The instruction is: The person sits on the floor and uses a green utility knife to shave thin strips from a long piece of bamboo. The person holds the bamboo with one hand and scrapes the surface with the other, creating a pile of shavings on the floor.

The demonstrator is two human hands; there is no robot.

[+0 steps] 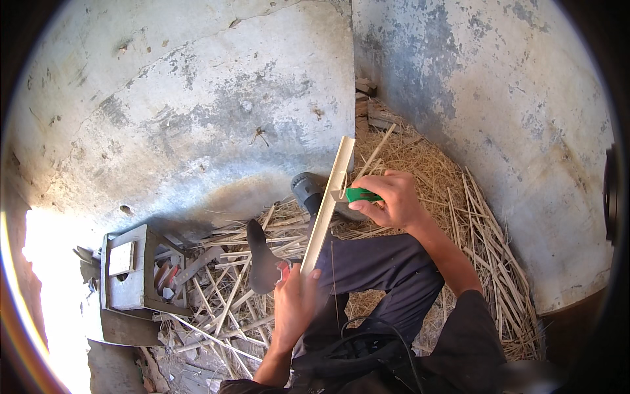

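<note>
A long pale strip (321,226), split bamboo or wood with a grooved face, stands slanted across the middle of the view. My left hand (295,305) is closed round its lower end; something red shows by the fingers. My right hand (397,200) grips a knife-like tool by its green handle (362,194). The short metal blade (338,196) meets the strip's right edge above its middle, where a thin curled shaving stands up. Behind the strip are my bent leg in dark trousers (377,262) and a dark-socked foot (264,262).
Several loose pale sticks (226,305) lie on the floor at left; more are piled along the right (495,262). Straw-like shavings (426,164) cover the far floor. A grey open-sided box (134,299) with scraps stands left. Worn plastered walls (216,111) close the corner.
</note>
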